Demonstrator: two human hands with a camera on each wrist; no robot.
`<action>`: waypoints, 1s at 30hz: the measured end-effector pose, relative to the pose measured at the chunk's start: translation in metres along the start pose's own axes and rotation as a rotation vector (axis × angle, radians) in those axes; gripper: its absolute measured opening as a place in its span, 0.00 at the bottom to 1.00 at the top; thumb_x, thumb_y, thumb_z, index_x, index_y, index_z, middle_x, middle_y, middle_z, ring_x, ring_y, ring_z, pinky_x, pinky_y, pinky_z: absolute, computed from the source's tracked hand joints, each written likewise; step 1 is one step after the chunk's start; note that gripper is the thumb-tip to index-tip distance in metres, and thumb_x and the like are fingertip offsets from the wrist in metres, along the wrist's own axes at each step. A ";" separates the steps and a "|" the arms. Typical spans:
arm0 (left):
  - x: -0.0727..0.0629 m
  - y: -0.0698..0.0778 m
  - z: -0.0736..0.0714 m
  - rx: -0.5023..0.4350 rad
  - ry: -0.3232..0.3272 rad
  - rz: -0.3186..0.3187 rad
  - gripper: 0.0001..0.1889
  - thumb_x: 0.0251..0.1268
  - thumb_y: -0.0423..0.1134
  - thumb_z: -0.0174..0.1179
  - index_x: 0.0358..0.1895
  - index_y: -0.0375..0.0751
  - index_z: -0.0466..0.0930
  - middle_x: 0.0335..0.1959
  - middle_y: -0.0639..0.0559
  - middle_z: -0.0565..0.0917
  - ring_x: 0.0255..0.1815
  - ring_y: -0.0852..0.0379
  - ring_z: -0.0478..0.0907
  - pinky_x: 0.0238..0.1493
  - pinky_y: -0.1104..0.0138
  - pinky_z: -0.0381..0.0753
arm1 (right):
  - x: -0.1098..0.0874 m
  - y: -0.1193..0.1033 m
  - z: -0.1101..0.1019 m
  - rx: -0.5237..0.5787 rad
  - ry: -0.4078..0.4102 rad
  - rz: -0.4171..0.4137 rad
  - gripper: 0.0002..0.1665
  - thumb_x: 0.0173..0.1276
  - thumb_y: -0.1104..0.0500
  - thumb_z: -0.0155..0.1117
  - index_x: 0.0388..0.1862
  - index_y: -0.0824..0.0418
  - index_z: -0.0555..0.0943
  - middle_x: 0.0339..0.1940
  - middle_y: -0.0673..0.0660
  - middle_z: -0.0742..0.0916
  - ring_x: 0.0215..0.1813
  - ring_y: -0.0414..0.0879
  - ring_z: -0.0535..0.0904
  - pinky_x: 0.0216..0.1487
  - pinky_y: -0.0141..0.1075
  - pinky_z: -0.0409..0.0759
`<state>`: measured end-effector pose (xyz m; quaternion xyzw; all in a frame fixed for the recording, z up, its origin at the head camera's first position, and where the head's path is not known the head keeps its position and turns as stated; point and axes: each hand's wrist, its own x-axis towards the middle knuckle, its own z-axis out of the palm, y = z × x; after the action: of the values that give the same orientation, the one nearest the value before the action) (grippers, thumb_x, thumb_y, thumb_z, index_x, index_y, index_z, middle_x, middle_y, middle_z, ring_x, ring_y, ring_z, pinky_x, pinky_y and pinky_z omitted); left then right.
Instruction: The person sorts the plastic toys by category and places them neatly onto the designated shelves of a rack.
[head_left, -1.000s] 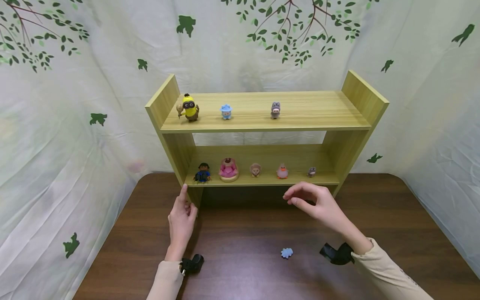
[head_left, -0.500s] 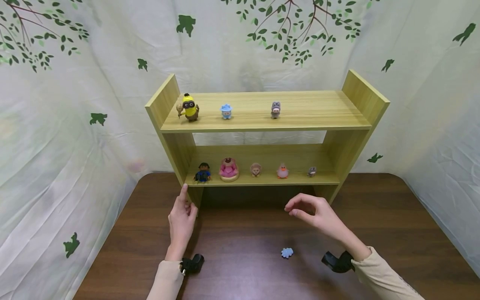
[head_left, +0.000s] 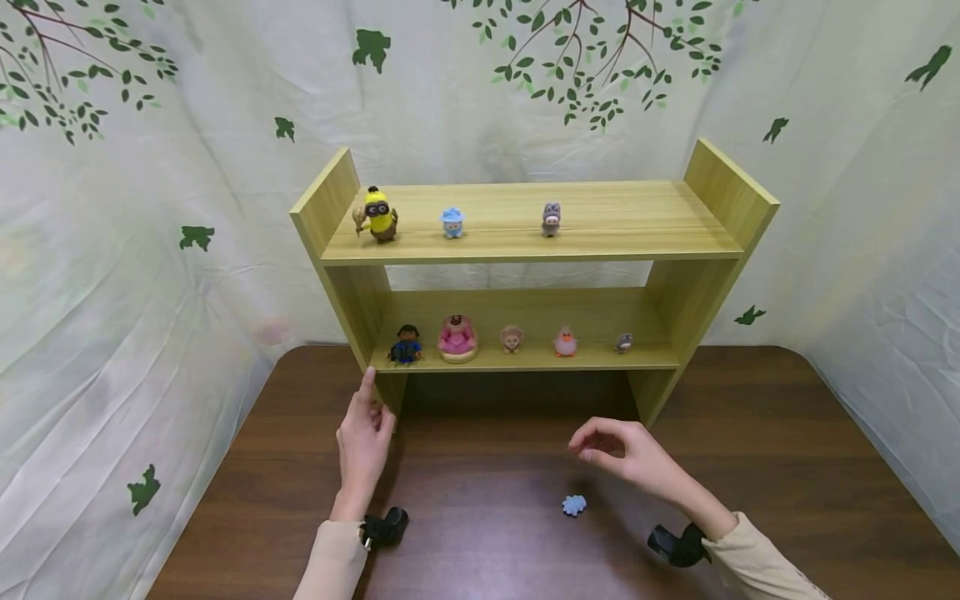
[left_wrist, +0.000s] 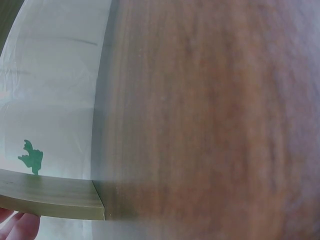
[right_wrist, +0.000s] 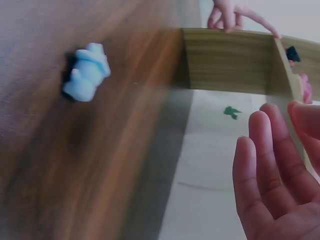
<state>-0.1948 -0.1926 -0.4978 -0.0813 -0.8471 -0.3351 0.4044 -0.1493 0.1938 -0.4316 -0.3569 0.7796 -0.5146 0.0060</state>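
My left hand (head_left: 363, 437) rests against the front edge of the wooden shelf's left side, its index finger extended along that edge toward the lower board. In the left wrist view its fingertips (left_wrist: 27, 226) show at the panel's edge. My right hand (head_left: 618, 450) hovers over the table in front of the shelf, fingers gently bent and thumb apart, holding nothing; its spread fingers (right_wrist: 270, 180) fill the lower right of the right wrist view. Nearest to it, a small light-blue figurine (head_left: 573, 505) lies on its side on the tabletop, also a blue figurine (right_wrist: 87, 72) at that view's left.
The two-tier wooden shelf (head_left: 525, 258) bears a minion figure (head_left: 381, 218), a blue-hatted figurine (head_left: 452, 223) and a grey figurine (head_left: 551, 220) above. Several figurines stand below, among them a pink bear (head_left: 457, 340) and a pink duck (head_left: 565, 342). A leaf-print curtain (head_left: 247, 183) hangs behind.
My right hand has moved down from the lower shelf's front edge toward the table and the blue figurine. My left hand and the figurines have stayed in place.
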 end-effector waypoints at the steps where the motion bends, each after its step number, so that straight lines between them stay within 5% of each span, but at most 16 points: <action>1: 0.000 0.000 0.000 -0.001 0.002 0.001 0.45 0.54 0.18 0.55 0.74 0.58 0.56 0.29 0.45 0.70 0.23 0.55 0.67 0.24 0.58 0.68 | -0.001 0.002 0.001 -0.008 -0.008 -0.001 0.08 0.65 0.68 0.62 0.42 0.59 0.81 0.39 0.51 0.85 0.40 0.48 0.82 0.40 0.37 0.80; 21: 0.000 -0.003 0.001 0.002 -0.005 -0.006 0.45 0.54 0.18 0.55 0.74 0.58 0.56 0.29 0.46 0.70 0.23 0.55 0.66 0.24 0.59 0.68 | -0.014 0.025 0.020 0.007 -0.210 0.063 0.12 0.60 0.74 0.61 0.42 0.63 0.81 0.37 0.59 0.85 0.38 0.43 0.81 0.36 0.35 0.79; 30: -0.001 -0.003 0.001 -0.003 -0.015 -0.019 0.44 0.55 0.19 0.56 0.74 0.58 0.56 0.29 0.45 0.70 0.24 0.55 0.67 0.24 0.59 0.69 | -0.021 0.032 0.026 -0.019 -0.269 0.101 0.13 0.60 0.71 0.64 0.43 0.61 0.82 0.39 0.54 0.83 0.38 0.44 0.78 0.35 0.33 0.79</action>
<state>-0.1965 -0.1937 -0.5003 -0.0762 -0.8503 -0.3395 0.3948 -0.1413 0.1923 -0.4773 -0.3829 0.7936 -0.4539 0.1328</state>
